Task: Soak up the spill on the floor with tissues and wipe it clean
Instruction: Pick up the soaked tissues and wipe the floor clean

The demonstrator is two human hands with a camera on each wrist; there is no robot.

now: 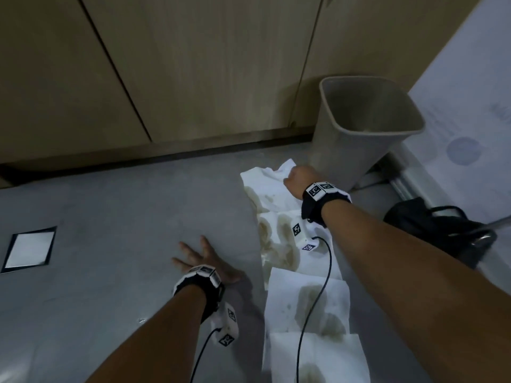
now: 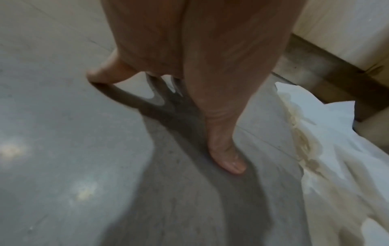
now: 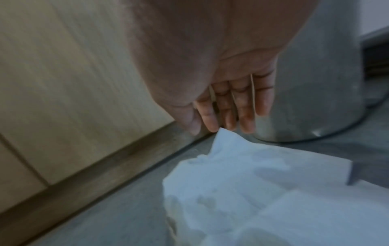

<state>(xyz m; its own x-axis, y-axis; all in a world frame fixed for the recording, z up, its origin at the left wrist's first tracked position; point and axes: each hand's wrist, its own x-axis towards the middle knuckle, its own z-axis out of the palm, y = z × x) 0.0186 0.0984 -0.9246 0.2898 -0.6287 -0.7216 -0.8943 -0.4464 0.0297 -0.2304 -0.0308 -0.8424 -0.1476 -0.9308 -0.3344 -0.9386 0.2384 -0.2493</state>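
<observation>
On the grey floor by the beige plastic bin, right hand pinches the far corner of stained white tissues, left hand flat, fingers spread; soaking looks done, next: gather and wipe.

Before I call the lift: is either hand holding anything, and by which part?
The right hand pinches the far tissue by its raised far corner. The left hand rests flat on the floor, holding nothing.

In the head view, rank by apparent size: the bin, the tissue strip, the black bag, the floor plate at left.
1. Tissue strip
2. Bin, close behind; the strip runs nearer the camera, so unsure.
3. Black bag
4. Floor plate
</observation>
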